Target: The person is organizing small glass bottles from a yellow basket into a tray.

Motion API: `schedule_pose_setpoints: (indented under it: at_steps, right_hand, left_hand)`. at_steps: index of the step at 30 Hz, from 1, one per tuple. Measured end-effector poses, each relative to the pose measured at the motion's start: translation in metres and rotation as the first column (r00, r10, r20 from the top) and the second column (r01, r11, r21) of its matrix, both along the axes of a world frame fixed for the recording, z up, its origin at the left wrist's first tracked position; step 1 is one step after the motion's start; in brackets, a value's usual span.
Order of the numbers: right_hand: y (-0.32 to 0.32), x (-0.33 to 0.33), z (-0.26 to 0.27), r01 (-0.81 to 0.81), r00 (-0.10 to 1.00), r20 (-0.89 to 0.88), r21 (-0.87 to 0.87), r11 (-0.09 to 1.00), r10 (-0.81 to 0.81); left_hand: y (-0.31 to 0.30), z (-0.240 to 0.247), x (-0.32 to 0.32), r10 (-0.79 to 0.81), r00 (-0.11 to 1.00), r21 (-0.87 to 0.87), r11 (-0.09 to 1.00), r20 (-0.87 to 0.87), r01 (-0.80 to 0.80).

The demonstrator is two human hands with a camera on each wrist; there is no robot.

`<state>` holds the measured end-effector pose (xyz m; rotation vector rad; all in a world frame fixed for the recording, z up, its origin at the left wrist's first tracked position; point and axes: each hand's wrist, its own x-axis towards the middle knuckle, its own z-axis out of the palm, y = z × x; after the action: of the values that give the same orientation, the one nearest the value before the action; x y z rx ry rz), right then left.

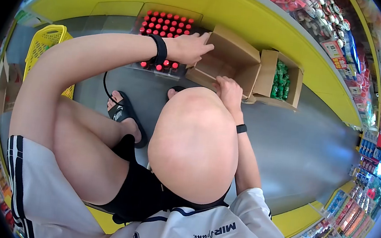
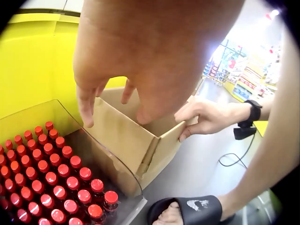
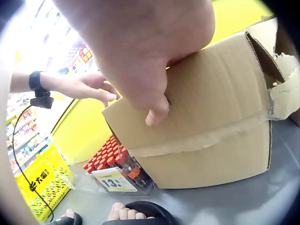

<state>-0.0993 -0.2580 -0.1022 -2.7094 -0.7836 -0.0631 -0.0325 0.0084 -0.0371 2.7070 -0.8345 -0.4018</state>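
An open cardboard box [image 1: 226, 60] stands tilted on the floor, bare brown cardboard showing inside. My left hand [image 1: 190, 48] is at its left side, fingers spread and loosely bent; in the left wrist view this hand [image 2: 136, 56] is over the box's rim, and whether it touches is unclear. My right hand [image 1: 230, 93] grips the near rim, with the thumb [image 3: 158, 110] on the outer wall in the right wrist view. Left of the box, red-capped bottles [image 1: 167, 22] stand in rows in a clear bin [image 2: 105, 152].
To the right of the box, a second carton [image 1: 264, 75] holds green-wrapped items [image 1: 281, 79]. A yellow basket [image 1: 46, 43] stands at the left. Behind runs a yellow shelf base [image 1: 272, 30] under stocked shelves. My knees and sandalled feet are close to the boxes.
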Motion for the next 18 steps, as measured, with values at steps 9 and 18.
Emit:
schedule_pose_setpoints:
  at_steps: [9,18]
  right_hand:
    - [-0.025,-0.058,0.010,-0.069,0.998,0.001,-0.034,0.997,0.070]
    - [-0.037,-0.067,0.022,-0.128,0.991,-0.045,-0.024,0.992,0.126]
  left_hand:
    - [-0.016,-0.038,0.004,0.185,0.934,-0.137,0.962,-0.306,-0.235]
    - [-0.018,-0.070,-0.002,0.318,0.879,-0.236,0.879,-0.354,-0.413]
